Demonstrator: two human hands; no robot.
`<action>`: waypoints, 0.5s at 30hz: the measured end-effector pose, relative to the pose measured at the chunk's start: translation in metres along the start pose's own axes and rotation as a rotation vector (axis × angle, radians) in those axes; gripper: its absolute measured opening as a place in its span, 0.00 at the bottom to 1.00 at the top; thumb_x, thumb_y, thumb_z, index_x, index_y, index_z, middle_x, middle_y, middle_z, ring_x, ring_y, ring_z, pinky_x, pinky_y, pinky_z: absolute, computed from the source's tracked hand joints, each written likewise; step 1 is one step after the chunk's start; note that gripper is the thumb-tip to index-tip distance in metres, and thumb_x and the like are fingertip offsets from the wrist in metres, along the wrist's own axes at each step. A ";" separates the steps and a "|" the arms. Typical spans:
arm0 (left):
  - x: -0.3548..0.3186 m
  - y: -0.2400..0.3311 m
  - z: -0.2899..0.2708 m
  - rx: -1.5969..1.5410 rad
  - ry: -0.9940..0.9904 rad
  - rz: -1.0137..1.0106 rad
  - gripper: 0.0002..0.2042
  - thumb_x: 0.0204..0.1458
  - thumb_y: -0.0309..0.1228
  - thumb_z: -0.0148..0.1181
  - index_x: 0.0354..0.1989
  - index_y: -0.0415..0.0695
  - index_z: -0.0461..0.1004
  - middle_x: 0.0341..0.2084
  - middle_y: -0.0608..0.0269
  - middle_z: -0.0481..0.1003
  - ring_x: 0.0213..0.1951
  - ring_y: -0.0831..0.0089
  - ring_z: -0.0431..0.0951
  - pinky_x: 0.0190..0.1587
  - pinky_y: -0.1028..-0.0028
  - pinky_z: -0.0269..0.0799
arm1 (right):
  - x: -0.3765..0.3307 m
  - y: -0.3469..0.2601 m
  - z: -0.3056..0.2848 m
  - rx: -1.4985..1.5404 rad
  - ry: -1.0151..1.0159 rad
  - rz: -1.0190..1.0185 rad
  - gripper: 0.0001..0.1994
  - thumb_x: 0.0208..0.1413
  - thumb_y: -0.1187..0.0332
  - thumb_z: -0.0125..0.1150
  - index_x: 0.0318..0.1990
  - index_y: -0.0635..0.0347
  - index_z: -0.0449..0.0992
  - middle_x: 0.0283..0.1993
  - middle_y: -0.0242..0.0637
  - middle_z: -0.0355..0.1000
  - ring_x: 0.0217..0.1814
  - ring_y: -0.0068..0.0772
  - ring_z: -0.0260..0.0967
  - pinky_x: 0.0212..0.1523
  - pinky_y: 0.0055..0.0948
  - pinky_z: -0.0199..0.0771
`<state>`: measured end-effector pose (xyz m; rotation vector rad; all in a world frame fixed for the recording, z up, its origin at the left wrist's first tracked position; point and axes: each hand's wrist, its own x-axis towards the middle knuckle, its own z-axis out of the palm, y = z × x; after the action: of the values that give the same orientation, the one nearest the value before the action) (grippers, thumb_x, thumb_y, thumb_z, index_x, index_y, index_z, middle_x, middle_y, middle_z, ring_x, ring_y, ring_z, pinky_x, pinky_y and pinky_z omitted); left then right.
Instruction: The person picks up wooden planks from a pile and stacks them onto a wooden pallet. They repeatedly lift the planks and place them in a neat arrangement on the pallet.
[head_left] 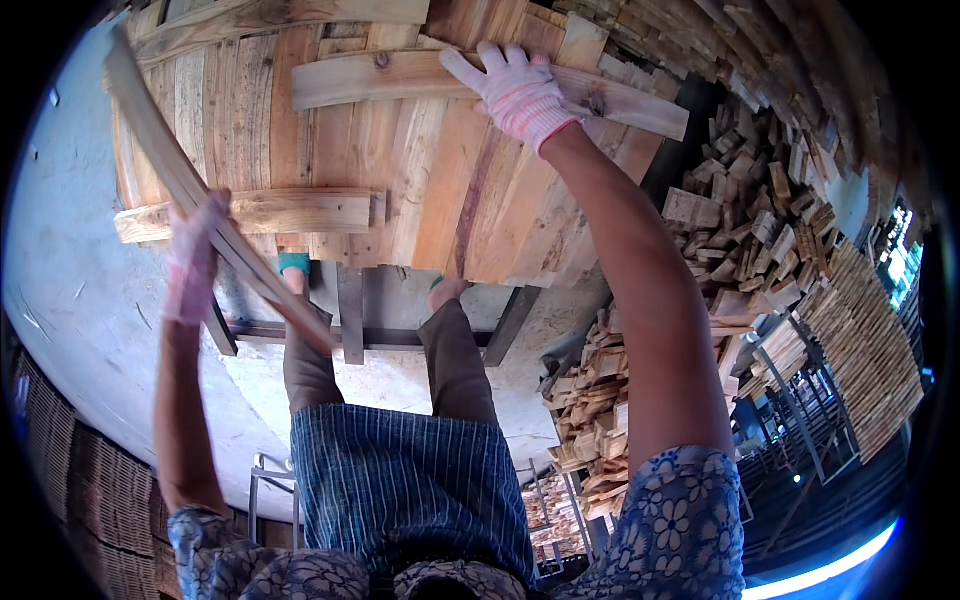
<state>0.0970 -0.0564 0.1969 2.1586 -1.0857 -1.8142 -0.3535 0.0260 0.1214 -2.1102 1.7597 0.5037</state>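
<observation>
now strips point(370, 82) lie across the boards point(440, 190), right hand point(515, 92) spread on one, left hand point(197, 255) gripping a plank point(153, 118) not yet laid.

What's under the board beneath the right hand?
Side-by-side wooden planks show along both edges of the board, which the gloved right hand rests on. Whatever lies directly beneath the board is covered.

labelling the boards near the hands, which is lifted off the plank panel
The board in the left hand: it slants in the air, its near end past the plank panel. The others lie on the panel, one beneath the right hand.
</observation>
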 end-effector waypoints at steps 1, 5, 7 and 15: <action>-0.020 -0.024 0.017 -0.173 -0.066 0.013 0.31 0.49 0.49 0.73 0.53 0.39 0.70 0.38 0.57 0.74 0.43 0.67 0.76 0.49 0.63 0.75 | 0.000 0.004 -0.001 0.001 -0.022 0.006 0.43 0.58 0.60 0.67 0.78 0.27 0.49 0.67 0.43 0.63 0.67 0.47 0.63 0.62 0.57 0.66; -0.126 -0.099 0.096 -0.566 -0.212 -0.322 0.24 0.48 0.38 0.75 0.51 0.41 0.74 0.43 0.59 0.74 0.47 0.65 0.77 0.53 0.61 0.76 | 0.001 0.007 -0.011 0.012 -0.100 -0.021 0.43 0.59 0.60 0.67 0.78 0.26 0.49 0.65 0.42 0.63 0.67 0.48 0.62 0.62 0.56 0.65; -0.168 -0.132 0.138 -0.700 -0.297 -0.504 0.25 0.49 0.34 0.73 0.56 0.42 0.72 0.47 0.57 0.74 0.53 0.60 0.77 0.57 0.53 0.78 | -0.001 0.008 -0.012 0.052 -0.127 -0.008 0.43 0.59 0.59 0.67 0.78 0.25 0.49 0.65 0.42 0.63 0.67 0.48 0.62 0.63 0.57 0.65; -0.119 -0.280 0.281 -1.350 -0.301 -0.793 0.22 0.54 0.24 0.67 0.57 0.40 0.70 0.54 0.49 0.74 0.62 0.45 0.72 0.64 0.33 0.68 | -0.008 0.008 -0.006 0.108 0.044 0.036 0.42 0.54 0.58 0.70 0.76 0.37 0.55 0.65 0.46 0.63 0.66 0.51 0.62 0.62 0.55 0.66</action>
<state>-0.0352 0.3161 0.0722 1.4126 0.9946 -2.0928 -0.3623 0.0289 0.1306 -2.0342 1.8094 0.3654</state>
